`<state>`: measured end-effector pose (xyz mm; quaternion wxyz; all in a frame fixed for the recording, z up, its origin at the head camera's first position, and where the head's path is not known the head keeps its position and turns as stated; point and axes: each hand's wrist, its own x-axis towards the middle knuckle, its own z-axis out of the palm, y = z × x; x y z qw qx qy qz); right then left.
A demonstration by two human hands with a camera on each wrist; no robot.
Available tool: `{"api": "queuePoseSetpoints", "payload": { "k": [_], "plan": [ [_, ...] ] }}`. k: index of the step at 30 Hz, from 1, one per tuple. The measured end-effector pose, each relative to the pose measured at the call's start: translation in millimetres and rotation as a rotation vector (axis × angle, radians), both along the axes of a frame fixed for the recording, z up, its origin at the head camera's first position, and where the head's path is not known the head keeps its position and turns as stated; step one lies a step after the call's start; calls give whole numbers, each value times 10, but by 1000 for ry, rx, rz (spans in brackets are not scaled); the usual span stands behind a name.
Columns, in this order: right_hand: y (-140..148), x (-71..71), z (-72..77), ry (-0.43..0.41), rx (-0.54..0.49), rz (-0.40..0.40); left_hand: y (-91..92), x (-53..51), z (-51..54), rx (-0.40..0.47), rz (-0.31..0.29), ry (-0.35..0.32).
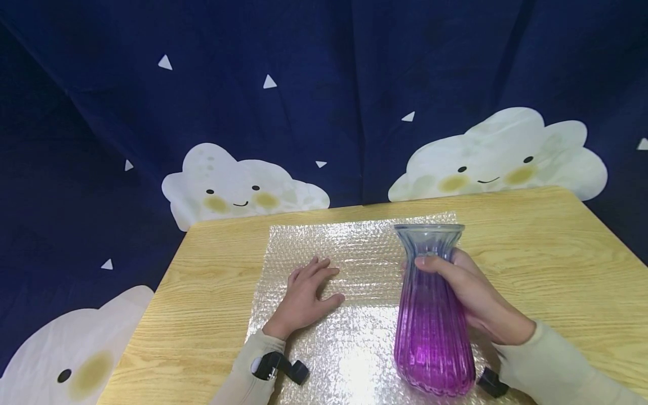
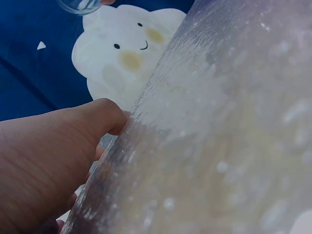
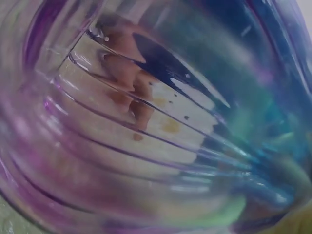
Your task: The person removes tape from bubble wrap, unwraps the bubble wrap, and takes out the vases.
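Observation:
My right hand (image 1: 481,298) grips a ribbed glass vase (image 1: 432,332) round its narrow neck, thumb across the front. The vase shades from clear blue at the flared rim to purple at the base, and stands mouth up. Its glass (image 3: 146,131) fills the right wrist view. Under it a sheet of bubble wrap (image 1: 354,337) is spread. My left hand (image 1: 306,298) rests on the wrap, left of the vase, fingers loosely spread. In the left wrist view, that hand (image 2: 58,151) touches the bubble wrap (image 2: 209,146); some fingers are hidden behind it.
The wooden table (image 1: 202,292) shows its grain on both sides of the wrap. Behind it hangs a dark blue curtain (image 1: 304,34) printed with clouds and white triangles. A black strap device (image 1: 275,365) sits on the left wrist.

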<state>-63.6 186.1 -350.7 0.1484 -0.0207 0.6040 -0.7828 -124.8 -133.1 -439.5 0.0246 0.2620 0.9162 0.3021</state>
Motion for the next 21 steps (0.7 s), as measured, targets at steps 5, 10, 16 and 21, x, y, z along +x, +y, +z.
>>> {"api": "queuePoseSetpoints", "payload": {
  "k": [5, 10, 16, 21],
  "plan": [
    [3, -1, 7, 0, 12, -12, -4, 0, 0, -3, -2, 4],
    [11, 1, 9, -2, 16, -7, -3, 0, -8, -7, 0, 6],
    [25, 9, 18, 6, 33, -19, -4, -7, -6, -18, 1, -16],
    [36, 13, 26, 31, 73, -34, -1, -7, -9, -19, 2, -12]
  ]
}}
